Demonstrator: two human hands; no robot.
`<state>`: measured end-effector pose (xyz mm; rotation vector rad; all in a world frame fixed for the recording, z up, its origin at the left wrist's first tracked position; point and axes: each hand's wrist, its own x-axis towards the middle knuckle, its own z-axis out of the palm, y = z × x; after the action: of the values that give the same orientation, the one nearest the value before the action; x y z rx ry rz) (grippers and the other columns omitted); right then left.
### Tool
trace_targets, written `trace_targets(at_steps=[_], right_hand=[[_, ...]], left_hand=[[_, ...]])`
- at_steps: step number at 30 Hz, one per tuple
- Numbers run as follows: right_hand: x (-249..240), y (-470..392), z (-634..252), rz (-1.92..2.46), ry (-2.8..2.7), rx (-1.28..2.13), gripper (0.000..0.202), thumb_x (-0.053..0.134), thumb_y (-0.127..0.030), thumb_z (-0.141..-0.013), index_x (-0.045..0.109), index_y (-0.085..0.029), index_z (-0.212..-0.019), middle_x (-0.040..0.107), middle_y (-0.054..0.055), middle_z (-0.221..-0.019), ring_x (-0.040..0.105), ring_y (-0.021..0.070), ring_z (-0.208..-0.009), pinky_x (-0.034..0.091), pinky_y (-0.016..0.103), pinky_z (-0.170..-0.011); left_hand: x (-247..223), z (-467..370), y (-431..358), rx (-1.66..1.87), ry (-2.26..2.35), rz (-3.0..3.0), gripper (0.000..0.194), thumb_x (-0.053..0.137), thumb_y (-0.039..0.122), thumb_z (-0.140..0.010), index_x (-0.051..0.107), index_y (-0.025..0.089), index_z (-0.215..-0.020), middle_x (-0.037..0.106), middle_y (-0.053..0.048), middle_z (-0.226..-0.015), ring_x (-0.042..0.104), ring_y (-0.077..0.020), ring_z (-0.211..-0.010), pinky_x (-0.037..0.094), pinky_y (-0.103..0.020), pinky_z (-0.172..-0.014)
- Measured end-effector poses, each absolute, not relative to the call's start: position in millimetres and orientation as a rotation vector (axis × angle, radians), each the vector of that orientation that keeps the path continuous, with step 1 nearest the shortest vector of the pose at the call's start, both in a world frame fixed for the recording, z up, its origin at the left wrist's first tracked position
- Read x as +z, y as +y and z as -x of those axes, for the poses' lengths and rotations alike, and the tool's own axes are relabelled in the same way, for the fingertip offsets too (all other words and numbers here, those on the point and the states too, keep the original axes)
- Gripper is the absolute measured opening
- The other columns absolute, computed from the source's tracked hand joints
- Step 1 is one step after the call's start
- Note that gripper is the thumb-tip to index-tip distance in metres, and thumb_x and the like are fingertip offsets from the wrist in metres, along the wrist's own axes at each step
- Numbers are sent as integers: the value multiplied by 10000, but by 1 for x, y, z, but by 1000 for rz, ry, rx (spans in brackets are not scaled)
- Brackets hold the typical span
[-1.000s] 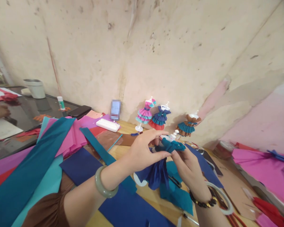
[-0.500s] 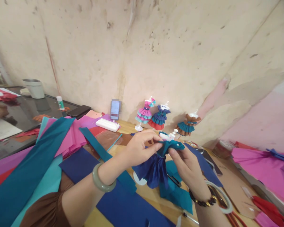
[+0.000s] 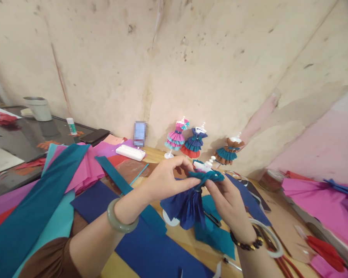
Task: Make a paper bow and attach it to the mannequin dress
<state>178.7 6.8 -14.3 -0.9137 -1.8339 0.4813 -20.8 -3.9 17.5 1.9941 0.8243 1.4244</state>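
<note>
Teal bodice [image 3: 212, 175] is pinched by 2 hands [image 3: 168, 177] [image 3: 228, 200].

Brown sleeve [image 3: 50, 259], green bangle [image 3: 117, 224], beaded bracelet [image 3: 246, 246].

A cream wall [image 3: 104, 77] marked with dark spots (and a reddish streak [image 3: 58, 75] at upper left) fills the upper frame, with a pink patch [image 3: 330, 141] at right. A glossy dark table [image 3: 20, 143] stands at left, a pale wooden table [image 3: 154, 154] at lower middle.
</note>
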Motion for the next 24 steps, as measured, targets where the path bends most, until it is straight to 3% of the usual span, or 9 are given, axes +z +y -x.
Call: trace_targets(at_steps=[3, 8, 16, 24], right_hand=[[-15, 6, -178, 924, -1819, 508, 305, 554, -357, -900, 544, -265, -1191, 631, 55, -1207, 589, 236, -1082, 451, 402, -956], [-11, 1, -177, 927, -1840, 477, 233, 565, -366, -890, 570, -243, -1088, 661, 48, -1117, 607, 223, -1017, 469, 368, -908], [-3, -6, -168, 1010, -1855, 279, 317, 554, -421, -884, 578, -217, -1125, 695, 47, -972, 643, 212, -875, 506, 328, -781], [-1, -7, -166, 1016, -1851, 316, 256, 551, -415, -886, 587, -218, -1045, 677, 57, -1039, 623, 218, -946, 484, 344, -843]], left_hand=[[18, 19, -2, 1459, 827, -1946, 146, 680, 182, -742, 547, 168, -799, 613, 5, -792, 586, -124, -748, 463, -249, -700], [20, 19, -2, 1535, 781, -1960, 100, 607, 104, -762, 531, 167, -777, 571, 17, -756, 553, -104, -718, 458, -233, -693], [15, 19, 0, 1573, 783, -2027, 98, 590, 128, -787, 548, 174, -863, 599, -15, -848, 566, -135, -810, 461, -277, -773], [12, 19, 2, 1559, 777, -1959, 133, 606, 127, -773, 559, 173, -888, 607, -27, -866, 589, -145, -843, 476, -283, -802]])
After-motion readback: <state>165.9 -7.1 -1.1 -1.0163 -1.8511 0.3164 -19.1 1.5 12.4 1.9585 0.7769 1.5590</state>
